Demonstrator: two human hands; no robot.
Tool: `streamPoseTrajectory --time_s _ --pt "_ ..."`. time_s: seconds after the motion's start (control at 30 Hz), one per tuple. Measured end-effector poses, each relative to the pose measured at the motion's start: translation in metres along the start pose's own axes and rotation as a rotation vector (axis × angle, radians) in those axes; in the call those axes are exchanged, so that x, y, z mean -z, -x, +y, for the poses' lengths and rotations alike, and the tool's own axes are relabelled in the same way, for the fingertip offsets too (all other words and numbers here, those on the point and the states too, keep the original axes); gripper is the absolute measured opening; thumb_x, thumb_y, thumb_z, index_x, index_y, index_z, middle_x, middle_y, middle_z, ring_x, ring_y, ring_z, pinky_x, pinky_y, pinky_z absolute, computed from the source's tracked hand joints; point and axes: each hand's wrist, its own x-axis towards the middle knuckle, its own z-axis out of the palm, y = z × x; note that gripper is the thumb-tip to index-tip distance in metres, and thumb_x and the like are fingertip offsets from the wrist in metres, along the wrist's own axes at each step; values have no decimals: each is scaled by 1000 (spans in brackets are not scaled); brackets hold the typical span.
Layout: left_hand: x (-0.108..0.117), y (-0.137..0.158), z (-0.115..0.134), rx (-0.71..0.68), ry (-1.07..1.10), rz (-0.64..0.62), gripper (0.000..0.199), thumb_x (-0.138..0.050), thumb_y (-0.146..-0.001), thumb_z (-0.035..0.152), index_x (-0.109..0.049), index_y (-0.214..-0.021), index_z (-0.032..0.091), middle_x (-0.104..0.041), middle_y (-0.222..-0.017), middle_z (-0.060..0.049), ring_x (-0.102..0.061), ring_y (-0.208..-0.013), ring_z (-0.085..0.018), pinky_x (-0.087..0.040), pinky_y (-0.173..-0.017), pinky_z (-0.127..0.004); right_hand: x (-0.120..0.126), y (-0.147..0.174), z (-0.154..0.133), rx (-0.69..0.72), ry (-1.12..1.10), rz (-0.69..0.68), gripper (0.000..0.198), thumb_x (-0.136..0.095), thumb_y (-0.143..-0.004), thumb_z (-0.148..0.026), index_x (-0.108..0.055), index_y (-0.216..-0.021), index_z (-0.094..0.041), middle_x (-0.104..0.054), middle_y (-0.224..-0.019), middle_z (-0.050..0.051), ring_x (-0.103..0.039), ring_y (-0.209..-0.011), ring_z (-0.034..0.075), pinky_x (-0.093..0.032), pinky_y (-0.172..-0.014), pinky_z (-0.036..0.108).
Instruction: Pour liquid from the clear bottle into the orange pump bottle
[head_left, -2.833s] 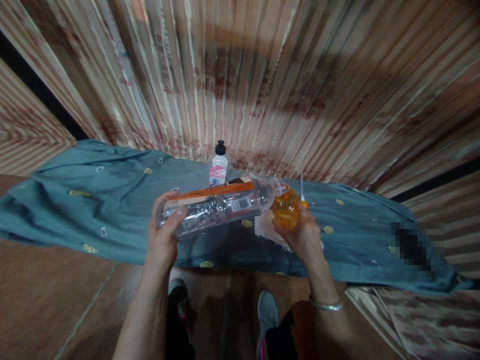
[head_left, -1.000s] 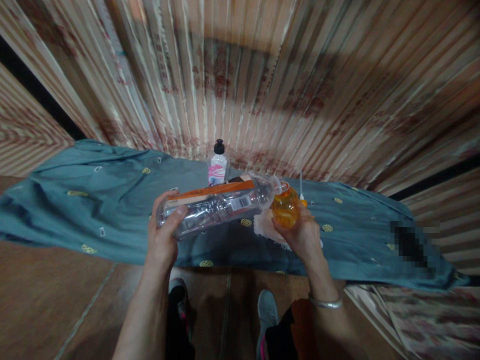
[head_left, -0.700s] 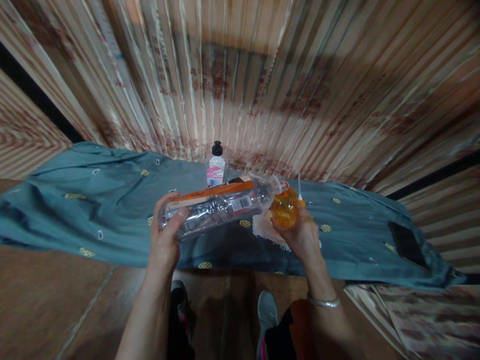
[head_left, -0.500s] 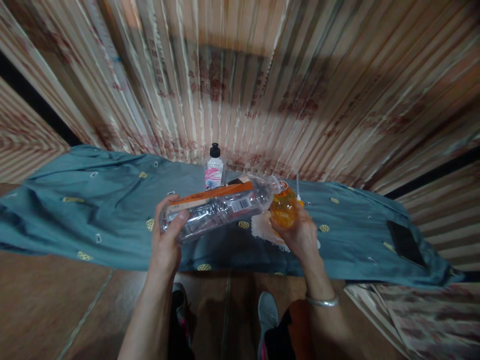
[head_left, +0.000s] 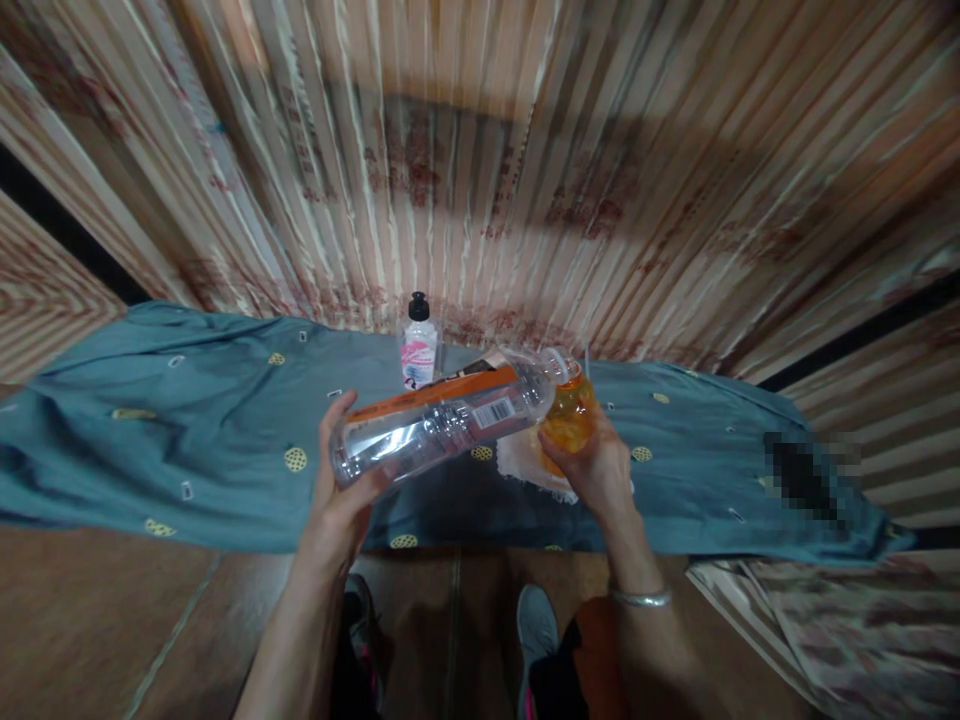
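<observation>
A large clear plastic bottle (head_left: 442,415) with an orange label lies tilted across the middle of the view, its base in my left hand (head_left: 341,510). Its neck points right and meets the mouth of a small orange see-through bottle (head_left: 568,420). My right hand (head_left: 596,465) is closed around that orange bottle and holds it roughly upright. Under it lies a pale cloth (head_left: 517,455) with a ragged edge. Whether liquid is flowing between the two mouths I cannot make out.
A white bottle with a pink label and black cap (head_left: 418,350) stands behind the clear bottle. Teal patterned fabric (head_left: 225,440) covers the bench. A dark blurred object (head_left: 806,480) lies at the right. Striped curtains (head_left: 480,150) hang behind.
The clear bottle has shifted slightly right, and the fingers of my left hand have moved lower around its base. My right hand still holds the orange bottle at the clear bottle's mouth.
</observation>
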Motion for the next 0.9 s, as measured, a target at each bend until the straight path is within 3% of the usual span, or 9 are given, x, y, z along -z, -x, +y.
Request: streamPoseTrajectory --time_s 0.23,0.47,0.73,0.9 --pt "-9 7 -1 33 38 7 92 -91 -55 28 -57 -141 31 -72 -110 -2 -70 -105 -28 -54 -98 -43 -3 1 2 -58 -13 1 71 -71 -76 -57 -62 -131 -13 -79 -111 17 -77 -100 34 -61 -86 44" --pt "-2 -1 4 44 28 28 95 -96 -48 29 -57 -134 28 -73 -106 -2 -69 -100 -25 -54 -91 -35 -5 2 5 -37 -2 7 78 -71 -78 -58 -58 -138 -11 -78 -114 19 -76 -100 35 -61 -85 44" --pt "-10 -1 6 -6 36 21 60 -94 -51 36 -71 -105 22 -76 -105 -6 -70 -99 -27 -53 -92 -37 -7 3 -3 -56 -44 32 76 -68 -80 -65 -60 -135 -13 -79 -113 18 -76 -101 35 -61 -86 45" --pt "-16 0 7 -27 51 10 51 -94 -53 35 -70 -97 23 -78 -96 -4 -72 -90 -25 -55 -86 -36 -10 3 -8 -96 -103 39 80 -64 -79 -74 -64 -127 -11 -79 -106 19 -77 -97 36 -62 -83 45"
